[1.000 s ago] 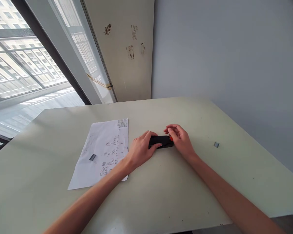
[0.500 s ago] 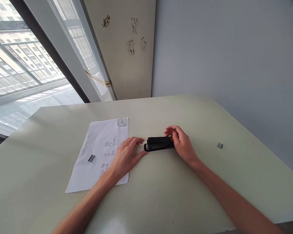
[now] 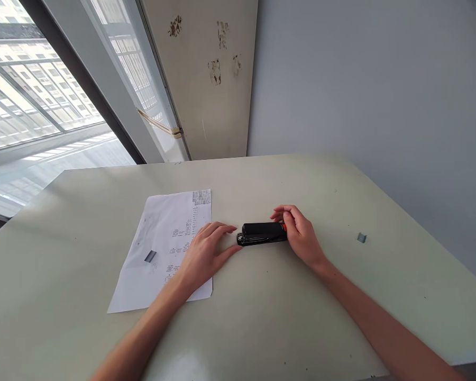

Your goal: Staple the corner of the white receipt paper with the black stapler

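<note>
A black stapler point(image 3: 264, 229) lies on the table with its front end to the left and a bit of red at its rear. My right hand point(image 3: 300, 233) is closed around that rear end, its fingers curled beyond it. At the front end is my left hand point(image 3: 210, 248), open, with thumb and fingers spread on either side of the stapler's nose. The left thumb tip is right at the stapler's base; whether it touches cannot be made out. Under my left wrist lies a printed sheet of paper point(image 3: 143, 288), bearing a short grey staple strip point(image 3: 150, 256).
Another small grey staple strip point(image 3: 362, 237) lies on the pale table point(image 3: 285, 317), right of my right hand. A plain wall point(image 3: 360, 79) borders the table's right side. Behind stand a stained cream panel point(image 3: 206, 116) and a window point(image 3: 31, 95) at left.
The camera view has shifted slightly, so things sit a little further right in the picture. Both hands and the stapler keep nearly the same places on the table.
</note>
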`<act>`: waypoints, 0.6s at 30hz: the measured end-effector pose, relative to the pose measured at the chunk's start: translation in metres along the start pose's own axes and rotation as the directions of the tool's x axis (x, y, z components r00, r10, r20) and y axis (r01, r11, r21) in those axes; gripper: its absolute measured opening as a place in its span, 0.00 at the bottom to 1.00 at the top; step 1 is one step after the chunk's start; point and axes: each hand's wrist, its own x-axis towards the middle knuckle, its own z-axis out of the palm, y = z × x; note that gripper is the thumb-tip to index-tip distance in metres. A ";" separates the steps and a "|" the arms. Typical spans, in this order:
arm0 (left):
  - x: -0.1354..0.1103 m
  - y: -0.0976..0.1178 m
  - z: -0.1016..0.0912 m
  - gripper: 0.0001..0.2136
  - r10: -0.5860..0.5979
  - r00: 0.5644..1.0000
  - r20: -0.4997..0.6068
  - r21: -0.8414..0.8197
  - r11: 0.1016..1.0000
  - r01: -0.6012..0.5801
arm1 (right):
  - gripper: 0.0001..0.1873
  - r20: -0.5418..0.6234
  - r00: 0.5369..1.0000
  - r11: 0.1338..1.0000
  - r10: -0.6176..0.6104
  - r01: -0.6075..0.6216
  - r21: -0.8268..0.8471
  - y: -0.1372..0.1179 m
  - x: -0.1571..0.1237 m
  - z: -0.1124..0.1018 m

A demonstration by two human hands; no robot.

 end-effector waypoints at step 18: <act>-0.003 -0.016 -0.015 0.11 0.086 0.995 -0.054 0.163 0.984 -0.076 | 0.20 0.329 0.940 0.974 -0.090 0.153 -0.169 -0.005 0.003 -0.013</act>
